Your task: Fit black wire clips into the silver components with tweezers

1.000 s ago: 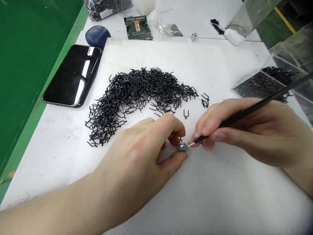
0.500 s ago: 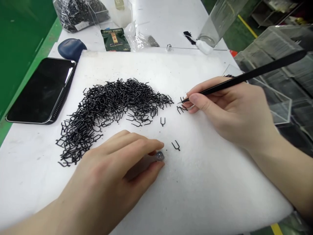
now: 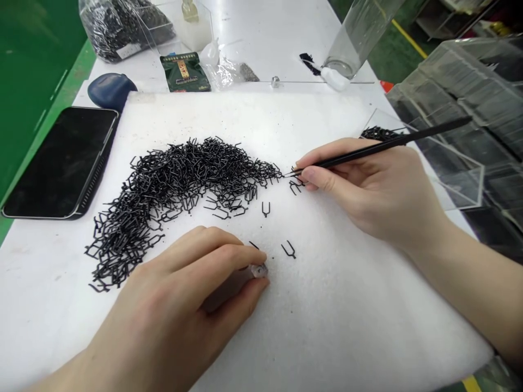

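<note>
My left hand [image 3: 192,277] rests on the white foam sheet [image 3: 347,310], with thumb and fingers shut on a small shiny metal piece [image 3: 259,270]. My right hand [image 3: 368,188] holds slim black tweezers [image 3: 379,146], whose fine tips touch or nearly touch the right end of a heap of bent black wire clips [image 3: 175,190]. Under the tips lies a small clip cluster [image 3: 295,187]. Two lone U-shaped clips [image 3: 266,209] [image 3: 288,249] stand apart, and a thin black piece [image 3: 254,245] lies just above my left fingers.
A black phone [image 3: 61,163] and a dark blue pouch [image 3: 111,91] lie to the left of the sheet. Behind it are a bag of black clips [image 3: 122,30], a green packet [image 3: 185,72] and a glass bottle [image 3: 359,38]. Clear plastic trays [image 3: 453,130] stand at the right.
My right hand has moved from beside the metal piece to the heap's right end, with the tweezers. My left hand has drawn back slightly, and the view has tilted and shifted.
</note>
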The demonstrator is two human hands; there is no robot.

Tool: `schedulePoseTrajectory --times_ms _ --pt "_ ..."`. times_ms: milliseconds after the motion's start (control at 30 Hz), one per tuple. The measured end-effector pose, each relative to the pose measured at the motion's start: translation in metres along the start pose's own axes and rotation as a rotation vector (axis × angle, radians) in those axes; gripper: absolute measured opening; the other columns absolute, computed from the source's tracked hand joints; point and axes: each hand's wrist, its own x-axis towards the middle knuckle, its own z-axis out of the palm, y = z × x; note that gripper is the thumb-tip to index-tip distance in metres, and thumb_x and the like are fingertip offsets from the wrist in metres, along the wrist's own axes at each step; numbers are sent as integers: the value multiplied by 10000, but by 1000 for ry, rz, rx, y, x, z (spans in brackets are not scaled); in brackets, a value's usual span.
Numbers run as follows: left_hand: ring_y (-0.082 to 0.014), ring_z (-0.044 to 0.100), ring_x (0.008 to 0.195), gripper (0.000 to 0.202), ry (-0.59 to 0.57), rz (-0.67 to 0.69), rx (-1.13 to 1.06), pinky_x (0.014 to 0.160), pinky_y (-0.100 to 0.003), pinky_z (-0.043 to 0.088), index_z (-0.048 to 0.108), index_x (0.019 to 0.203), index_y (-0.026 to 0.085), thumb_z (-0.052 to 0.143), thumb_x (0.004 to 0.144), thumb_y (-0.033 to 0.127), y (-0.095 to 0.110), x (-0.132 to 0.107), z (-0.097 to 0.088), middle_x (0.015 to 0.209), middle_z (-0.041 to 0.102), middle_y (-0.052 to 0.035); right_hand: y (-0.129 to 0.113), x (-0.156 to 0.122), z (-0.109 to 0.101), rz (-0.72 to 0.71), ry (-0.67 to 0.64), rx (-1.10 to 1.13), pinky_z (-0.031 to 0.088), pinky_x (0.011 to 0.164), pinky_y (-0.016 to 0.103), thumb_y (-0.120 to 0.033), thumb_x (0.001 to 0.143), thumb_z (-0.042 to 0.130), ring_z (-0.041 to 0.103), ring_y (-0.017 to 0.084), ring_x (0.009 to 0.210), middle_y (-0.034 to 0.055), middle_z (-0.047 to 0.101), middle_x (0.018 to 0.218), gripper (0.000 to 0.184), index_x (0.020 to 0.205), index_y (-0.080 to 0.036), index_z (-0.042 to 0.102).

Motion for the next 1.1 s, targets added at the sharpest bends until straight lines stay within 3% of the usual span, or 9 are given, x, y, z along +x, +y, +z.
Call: schedulePoseTrajectory --times_ms 567,667,900,1100 --pt "-112 843 843 185 -31 -2 -9 781 -200 689 853 1123 309 704 1111 200 1 2 1 1046 868 43 -3 2 -3 16 -24 -17 721 707 391 -162 980 904 868 234 771 -9 894 841 158 928 -310 925" --pt "-129 850 850 179 5 -14 3 775 -216 691 853 1110 304 701 1108 209 2 2 4 1043 870 34 -3 1 -2 23 -14 -20 700 686 396 -193 989 914 864 238 757 -7 878 815 141 919 -314 916" --pt "-142 854 835 189 -6 -13 8 765 -225 688 870 1107 283 718 1076 175 2 2 0 1030 881 14 -5 0 -1 52 -43 47 771 761 436 -182 989 910 888 260 811 -13 906 877 164 913 -328 902" --pt "-125 844 832 199 -6 0 -1 754 -217 673 868 1106 290 717 1073 163 4 6 1 1037 877 24 -4 -1 -1 49 -43 9 755 747 443 -216 1004 900 880 262 795 -8 898 852 125 931 -317 903"
